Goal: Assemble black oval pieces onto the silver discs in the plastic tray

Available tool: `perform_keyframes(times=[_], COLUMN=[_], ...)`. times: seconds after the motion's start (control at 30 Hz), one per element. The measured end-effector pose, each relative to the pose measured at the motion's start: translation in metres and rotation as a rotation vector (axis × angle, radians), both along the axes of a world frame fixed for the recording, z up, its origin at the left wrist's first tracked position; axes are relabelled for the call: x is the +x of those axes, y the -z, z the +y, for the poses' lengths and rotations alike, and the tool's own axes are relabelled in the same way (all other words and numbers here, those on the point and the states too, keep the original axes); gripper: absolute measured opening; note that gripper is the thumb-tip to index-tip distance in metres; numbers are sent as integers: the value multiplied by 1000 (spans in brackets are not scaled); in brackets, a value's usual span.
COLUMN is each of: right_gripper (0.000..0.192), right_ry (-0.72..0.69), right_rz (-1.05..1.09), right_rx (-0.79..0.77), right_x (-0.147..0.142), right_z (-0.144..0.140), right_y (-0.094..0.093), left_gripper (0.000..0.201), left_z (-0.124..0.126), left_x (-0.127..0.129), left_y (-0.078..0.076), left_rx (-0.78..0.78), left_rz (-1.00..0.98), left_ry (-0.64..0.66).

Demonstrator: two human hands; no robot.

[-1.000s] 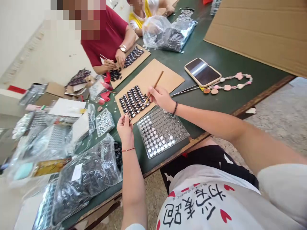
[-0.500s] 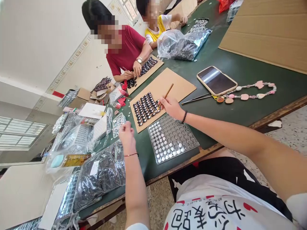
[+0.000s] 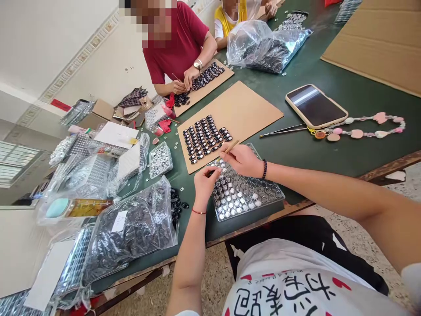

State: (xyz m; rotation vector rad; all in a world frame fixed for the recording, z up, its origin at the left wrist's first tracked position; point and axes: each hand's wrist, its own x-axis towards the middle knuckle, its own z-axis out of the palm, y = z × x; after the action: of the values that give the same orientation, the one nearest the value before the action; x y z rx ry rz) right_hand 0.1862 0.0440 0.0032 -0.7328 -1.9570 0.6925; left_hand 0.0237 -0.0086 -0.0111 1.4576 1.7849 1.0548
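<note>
Reaching onto the tray (image 3: 263, 197), the left hand (image 3: 204, 184) has come off the bag side, fingers pinching at a silver piece at the tray's ten o'clock. Right hand (image 3: 243, 159), drawn back from the card (image 3: 250, 109), grasps the stick (image 3: 230, 147) at twelve o'clock. Bag (image 3: 131, 228) at nine o'clock on the tabletop (image 3: 329, 153).

A green table (image 3: 329, 94) is carrying a cardboard sheet (image 3: 250, 109) at its middle, a clear tray (image 3: 256, 197) lying at the near edge, a phone (image 3: 315, 106) and bead string (image 3: 362, 129) toward the right, and plastic bags (image 3: 131, 228) crowding the left end.
</note>
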Motion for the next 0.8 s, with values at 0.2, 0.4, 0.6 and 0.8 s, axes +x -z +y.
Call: perform_keyframes(times=[0.2,0.4,0.6,0.8], right_gripper=[34,40,35,35], right_ry=[-46,-91,-92,-98], right_rz=[-190,-213,-236,-231], right_rx=[110,141,110,86], right_x=[-2,0,0,0], right_z=[-5,-5,-10,-9], right_y=[9,13,12,13], left_gripper=[38,33,29,26], left_z=[2,0,-3,-2], left_x=[0,5,8,5], left_y=[10,-1,-4,-2], left_rx=[26,-41,-50,-30], left_rz=[-38,-142,-334,-268], left_ry=[-12,8,-52,28])
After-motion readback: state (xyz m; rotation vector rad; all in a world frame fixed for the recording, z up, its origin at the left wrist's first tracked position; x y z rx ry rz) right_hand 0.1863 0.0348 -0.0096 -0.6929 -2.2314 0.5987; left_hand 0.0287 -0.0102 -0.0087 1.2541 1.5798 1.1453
